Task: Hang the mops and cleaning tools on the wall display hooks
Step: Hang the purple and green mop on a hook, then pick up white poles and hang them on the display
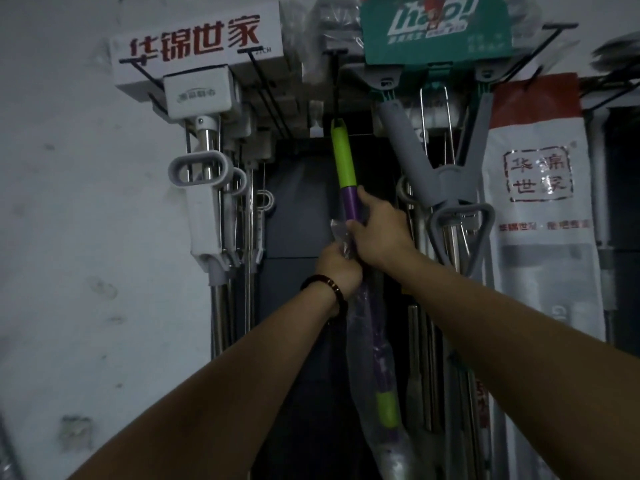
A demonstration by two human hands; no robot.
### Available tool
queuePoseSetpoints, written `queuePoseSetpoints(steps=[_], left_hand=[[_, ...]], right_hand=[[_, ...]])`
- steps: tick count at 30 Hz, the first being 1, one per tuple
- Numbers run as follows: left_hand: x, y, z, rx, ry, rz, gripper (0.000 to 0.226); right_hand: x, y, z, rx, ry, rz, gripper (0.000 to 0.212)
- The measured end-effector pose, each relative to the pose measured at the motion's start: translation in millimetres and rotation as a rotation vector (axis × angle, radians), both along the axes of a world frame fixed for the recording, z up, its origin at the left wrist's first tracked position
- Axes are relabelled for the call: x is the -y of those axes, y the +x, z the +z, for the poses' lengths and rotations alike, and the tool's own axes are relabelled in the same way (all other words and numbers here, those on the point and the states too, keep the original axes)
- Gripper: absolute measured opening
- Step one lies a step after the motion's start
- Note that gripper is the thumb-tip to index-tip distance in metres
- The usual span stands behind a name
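— What can be read up there?
— Red "华锦世家" on the white box [207,69]; white letters, roughly "hapo!", on the green card [436,46]; its smaller print is blurred.
— And to the right?
— A red square seal, "华锦世家", on the white bag [540,271]; the red line beneath is too blurred.

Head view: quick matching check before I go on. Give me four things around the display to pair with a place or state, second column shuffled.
Things:
1. green and purple mop handle
2. white box with red characters
3. teal header card
4. dark bracelet

Places or states:
A. on the wrist of the left hand
B. top left of the picture
C. gripped by the left hand and the right hand
D. top of the picture, right of centre

Pairs: 1-C, 2-B, 3-D, 4-A.
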State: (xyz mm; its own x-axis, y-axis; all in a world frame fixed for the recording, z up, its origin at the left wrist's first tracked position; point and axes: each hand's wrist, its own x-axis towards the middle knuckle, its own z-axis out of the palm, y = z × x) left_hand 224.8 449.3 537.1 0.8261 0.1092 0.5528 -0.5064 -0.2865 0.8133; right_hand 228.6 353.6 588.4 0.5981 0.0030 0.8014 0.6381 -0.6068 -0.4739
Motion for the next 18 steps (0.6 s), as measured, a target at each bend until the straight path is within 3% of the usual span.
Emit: queuePoseSetpoints(steps=[5,9,13,15,18], left_hand=[[-19.7,-17.5,-17.5,-0.039,0.084,-0.023,0.02],[-38.7,-37.2,-52.2,-0.049,0.163,-0.046,0.026],[-61.4,-70.0,-103.1,-0.204,0.16,-0.133,0.008],[-74.6,-96.0,-131.0,-0.285,0.156,-0.194,0.018],[-105.0,-139.1,-175.9,-0.335,0.109,-0.216,0.021]], right_hand=[[-5.3,-27.9,-22.4,0.087,-0.095,-0.136,0.059],[-16.3,-53.3,-60.8,0.049,-0.143,-0.19,0.058],[-31.8,-79.7,-115.7,0.201,-0.156,-0.202,0.057],[-42.8,-92.2,-148.6,0.234,-0.149,-0.179,0.047],[-66.6,-113.3,-201.8,0.113,-0.135,-0.077,0.025]])
